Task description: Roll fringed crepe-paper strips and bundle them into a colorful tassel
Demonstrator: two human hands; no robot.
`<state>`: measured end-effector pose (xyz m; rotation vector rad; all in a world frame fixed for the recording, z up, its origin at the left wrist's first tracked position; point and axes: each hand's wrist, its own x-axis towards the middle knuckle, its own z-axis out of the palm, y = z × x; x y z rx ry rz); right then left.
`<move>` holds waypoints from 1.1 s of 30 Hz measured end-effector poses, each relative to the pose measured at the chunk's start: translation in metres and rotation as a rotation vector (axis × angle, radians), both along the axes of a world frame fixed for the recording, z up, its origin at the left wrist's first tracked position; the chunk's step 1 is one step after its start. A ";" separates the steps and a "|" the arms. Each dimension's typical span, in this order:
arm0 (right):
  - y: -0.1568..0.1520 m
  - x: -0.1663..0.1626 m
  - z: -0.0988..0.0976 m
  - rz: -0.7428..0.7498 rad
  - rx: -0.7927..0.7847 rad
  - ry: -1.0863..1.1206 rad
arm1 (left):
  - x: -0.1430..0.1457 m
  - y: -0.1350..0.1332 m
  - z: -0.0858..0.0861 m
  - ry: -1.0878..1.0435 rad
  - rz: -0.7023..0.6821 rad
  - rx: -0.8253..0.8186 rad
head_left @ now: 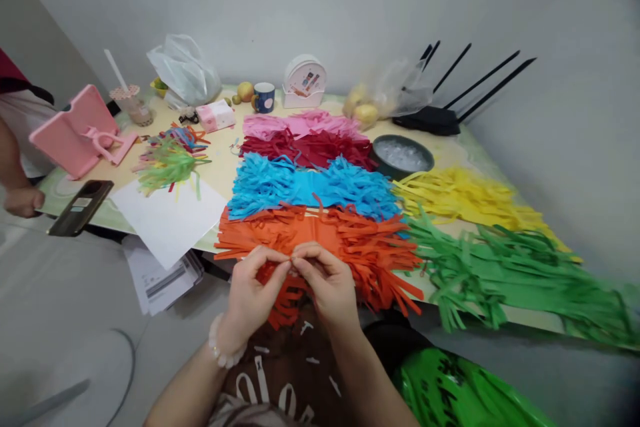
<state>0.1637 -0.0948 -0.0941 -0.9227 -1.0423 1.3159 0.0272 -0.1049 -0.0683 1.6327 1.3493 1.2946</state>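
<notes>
My left hand (253, 290) and my right hand (325, 283) meet at the near edge of the table, fingertips pinched together on the orange fringed paper (345, 240). Both hands are closed on its strips, which hang down over the edge below my fingers. Behind the orange sheet lie the blue fringed paper (310, 187), the dark red fringed paper (310, 147) and the pink fringed paper (300, 123). On the right lie the yellow fringed paper (465, 197) and the green fringed paper (510, 267).
A white sheet (167, 217) overhangs the table's left front; printed papers (160, 277) lie below it. A pile of mixed paper strips (170, 157), a pink tablet stand (80, 130), a phone (80, 207), a dark bowl (403, 155), a mug (263, 97) and bags stand farther back. Another person's hand (23, 200) is at far left.
</notes>
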 end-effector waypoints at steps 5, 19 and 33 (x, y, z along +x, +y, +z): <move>-0.001 0.004 0.002 -0.052 0.070 -0.198 | -0.005 -0.001 -0.005 0.164 -0.009 0.043; -0.001 0.008 -0.007 -0.006 -0.007 -0.043 | -0.003 -0.003 -0.013 -0.100 -0.075 -0.030; -0.006 0.008 -0.001 -0.077 0.079 -0.081 | -0.009 -0.003 -0.014 -0.145 -0.058 -0.198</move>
